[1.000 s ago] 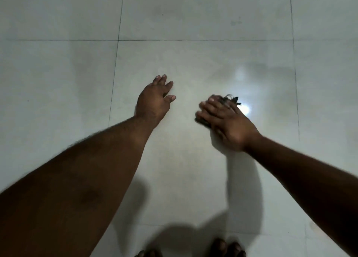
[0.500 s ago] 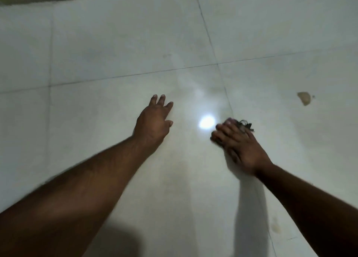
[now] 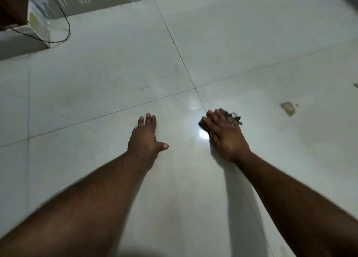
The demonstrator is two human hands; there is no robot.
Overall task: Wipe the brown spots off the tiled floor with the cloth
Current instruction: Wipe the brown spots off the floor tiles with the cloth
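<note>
While the left hand (image 3: 144,138) lies flat on the tiled floor (image 3: 96,94), fingers straight and holding nothing, the right hand (image 3: 225,135) presses the dark cloth (image 3: 233,117) down (fingers straight too), brown spot (image 3: 288,108) well off right.

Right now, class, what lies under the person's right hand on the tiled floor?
A dark cloth lies under the right hand, its frayed edge poking out beyond the fingers. The hand covers the rest of it, and whether any brown spot lies beneath cannot be seen.
</note>
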